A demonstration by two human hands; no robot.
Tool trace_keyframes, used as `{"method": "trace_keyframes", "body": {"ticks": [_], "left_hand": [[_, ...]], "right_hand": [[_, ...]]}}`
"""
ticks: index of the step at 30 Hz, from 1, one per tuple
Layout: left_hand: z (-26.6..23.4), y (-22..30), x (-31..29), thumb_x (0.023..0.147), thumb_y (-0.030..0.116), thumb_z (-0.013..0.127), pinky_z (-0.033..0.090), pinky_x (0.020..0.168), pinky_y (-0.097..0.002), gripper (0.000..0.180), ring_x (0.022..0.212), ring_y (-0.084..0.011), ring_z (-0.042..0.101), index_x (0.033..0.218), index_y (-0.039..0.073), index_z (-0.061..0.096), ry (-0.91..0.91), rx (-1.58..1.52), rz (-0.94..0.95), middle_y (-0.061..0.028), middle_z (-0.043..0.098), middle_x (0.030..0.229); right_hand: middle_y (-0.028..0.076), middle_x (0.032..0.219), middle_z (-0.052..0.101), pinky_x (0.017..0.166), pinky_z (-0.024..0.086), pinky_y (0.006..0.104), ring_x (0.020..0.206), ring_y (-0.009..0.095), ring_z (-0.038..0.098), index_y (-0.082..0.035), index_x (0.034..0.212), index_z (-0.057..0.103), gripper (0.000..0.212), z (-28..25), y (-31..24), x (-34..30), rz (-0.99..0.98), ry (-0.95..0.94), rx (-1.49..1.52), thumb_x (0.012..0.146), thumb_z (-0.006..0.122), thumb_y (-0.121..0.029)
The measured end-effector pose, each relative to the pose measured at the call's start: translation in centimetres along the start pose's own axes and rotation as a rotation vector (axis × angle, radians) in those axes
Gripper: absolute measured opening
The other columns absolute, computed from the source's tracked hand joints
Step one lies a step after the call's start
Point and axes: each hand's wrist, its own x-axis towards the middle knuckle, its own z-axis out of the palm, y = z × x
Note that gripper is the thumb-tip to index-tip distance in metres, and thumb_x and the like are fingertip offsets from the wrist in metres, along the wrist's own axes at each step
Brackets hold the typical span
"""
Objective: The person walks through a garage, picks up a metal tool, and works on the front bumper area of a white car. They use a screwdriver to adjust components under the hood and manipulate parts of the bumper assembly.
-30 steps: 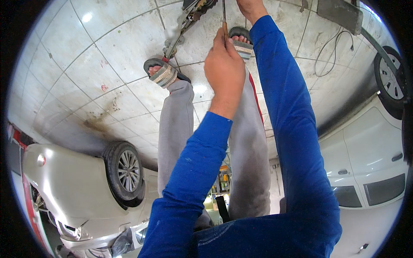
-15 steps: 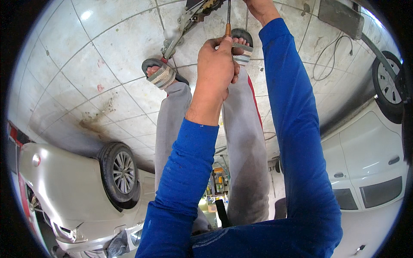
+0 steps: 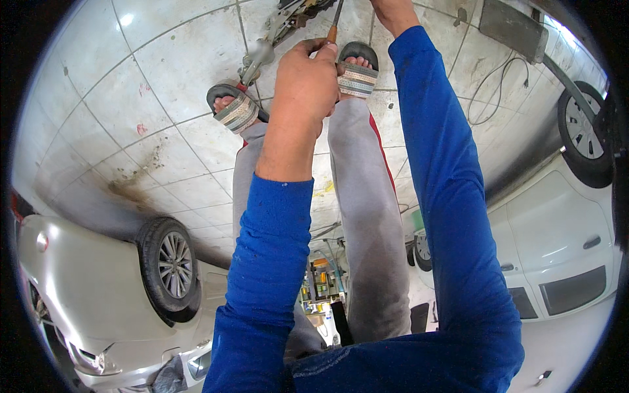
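My left hand (image 3: 306, 82) is closed around the orange-brown handle of a screwdriver (image 3: 333, 33). Its thin metal shaft runs up past the top edge, so the tip is out of sight. My right hand (image 3: 395, 16) reaches up at the top edge; its fingers are cut off, and whatever they touch cannot be seen. Just left of the screwdriver, a greasy metal assembly (image 3: 288, 21) with a long arm lies over the floor tiles, its upper end beyond the picture. The arm's lower end comes close to my left sandal (image 3: 237, 112).
My right sandal (image 3: 358, 78) stands below the screwdriver. A dark cable (image 3: 501, 85) with a plug lies on the tiled floor (image 3: 177, 59) at right, near a flat grey metal plate (image 3: 513, 27). A silver car (image 3: 85, 281) stands at left, a white vehicle (image 3: 557, 223) at right.
My left hand has moved a little left and up, and the screwdriver leans more to the right at its top. The whole view has shifted slightly. My right arm stays raised.
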Motion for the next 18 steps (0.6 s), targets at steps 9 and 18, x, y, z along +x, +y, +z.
{"method": "trace_keyframes", "body": {"ticks": [9,18], "left_hand": [[-3.9,2.1,0.9,0.1,0.023,0.056,0.038,0.039,-0.0264,0.043,0.054,-0.0106,0.053,0.137,0.003,0.058,-0.124,0.17,0.017,-0.007,0.066,0.086],[-4.2,2.0,0.6,0.098,0.025,0.06,0.032,0.037,-0.023,0.043,0.051,-0.007,0.047,0.136,0.005,0.061,-0.1,0.264,0.037,-0.0028,0.061,0.084]], "right_hand": [[0.002,0.095,0.07,0.082,0.053,0.0287,0.088,0.014,0.067,-0.005,0.103,0.068,0.02,0.0,-0.1,0.0,-0.012,-0.038,-0.028,0.087,0.078,-0.011],[0.002,0.094,0.07,0.081,0.054,0.029,0.087,0.014,0.067,-0.005,0.103,0.068,0.019,-0.1,0.0,0.0,-0.021,-0.007,-0.008,0.087,0.079,-0.01]]}}
